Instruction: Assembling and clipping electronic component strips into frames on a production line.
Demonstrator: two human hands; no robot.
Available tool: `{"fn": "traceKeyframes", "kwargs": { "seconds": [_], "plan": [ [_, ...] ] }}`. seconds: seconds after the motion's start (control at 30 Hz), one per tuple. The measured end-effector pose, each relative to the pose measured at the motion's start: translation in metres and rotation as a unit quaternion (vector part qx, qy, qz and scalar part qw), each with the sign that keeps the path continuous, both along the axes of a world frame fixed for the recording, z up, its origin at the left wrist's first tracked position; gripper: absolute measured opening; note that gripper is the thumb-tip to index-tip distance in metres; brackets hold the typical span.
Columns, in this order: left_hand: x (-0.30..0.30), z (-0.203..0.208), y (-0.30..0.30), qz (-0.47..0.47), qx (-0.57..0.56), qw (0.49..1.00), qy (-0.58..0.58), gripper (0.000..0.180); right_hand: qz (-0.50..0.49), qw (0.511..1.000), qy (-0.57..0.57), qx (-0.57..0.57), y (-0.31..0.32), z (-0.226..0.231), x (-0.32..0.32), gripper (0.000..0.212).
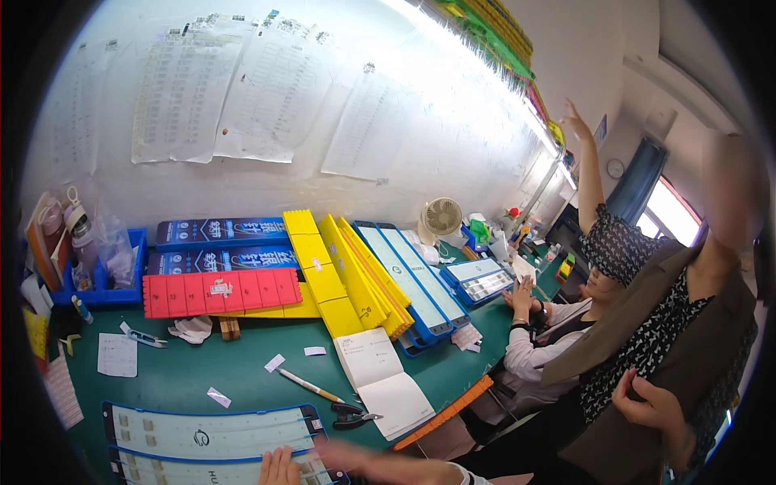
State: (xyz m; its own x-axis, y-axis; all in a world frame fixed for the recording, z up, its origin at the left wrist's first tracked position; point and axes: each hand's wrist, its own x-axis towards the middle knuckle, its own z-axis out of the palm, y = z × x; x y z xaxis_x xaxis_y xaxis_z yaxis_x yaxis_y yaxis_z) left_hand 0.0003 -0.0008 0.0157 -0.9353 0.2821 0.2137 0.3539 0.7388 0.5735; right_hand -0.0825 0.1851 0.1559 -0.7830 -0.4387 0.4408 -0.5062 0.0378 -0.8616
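Note:
A long blue-framed case with pale panels lies at the near edge, partly cut off by the frame. The fingers of my left hand rest stretched out on its lower panel. My right hand is smeared by motion over the case's right end, its forearm coming from the right; its fingers are not clear. Just beyond that end lie black-handled pliers and a slim pen-like tool. An open notebook lies right of them. Small paper slips are scattered on the green table.
Yellow folding boards, a red board and more blue-framed cases fill the back. A blue bin with bottles stands left, a fan farther back. At right, one person stands with an arm raised; another sits.

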Motion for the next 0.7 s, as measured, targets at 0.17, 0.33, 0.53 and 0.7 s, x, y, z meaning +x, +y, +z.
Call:
{"fn": "traceKeyframes", "kwargs": {
  "seconds": [0.17, 0.33, 0.53, 0.7],
  "plan": [
    [-0.004, -0.016, -0.002, -0.015, -0.055, 0.995, 0.081, 0.090, 0.485, 0.874, -0.021, -0.006, -0.036, 0.032, 0.022, 0.005],
    [0.003, 0.008, 0.002, 0.001, 0.006, 1.000, 0.019, 0.092, -0.192, 0.916, 0.350, 0.049, 0.010, 0.037, -0.002, 0.088],
    [0.006, 0.000, -0.004, -0.009, 0.000, 1.000, 0.024, 0.090, -0.289, 0.788, 0.486, 0.242, 0.017, 0.082, -0.014, 0.073],
    [0.001, 0.003, 0.005, -0.024, 0.009, 0.999, 0.047, 0.085, 0.014, 0.903, 0.171, 0.395, 0.034, 0.080, -0.023, 0.077]
  ]
}}
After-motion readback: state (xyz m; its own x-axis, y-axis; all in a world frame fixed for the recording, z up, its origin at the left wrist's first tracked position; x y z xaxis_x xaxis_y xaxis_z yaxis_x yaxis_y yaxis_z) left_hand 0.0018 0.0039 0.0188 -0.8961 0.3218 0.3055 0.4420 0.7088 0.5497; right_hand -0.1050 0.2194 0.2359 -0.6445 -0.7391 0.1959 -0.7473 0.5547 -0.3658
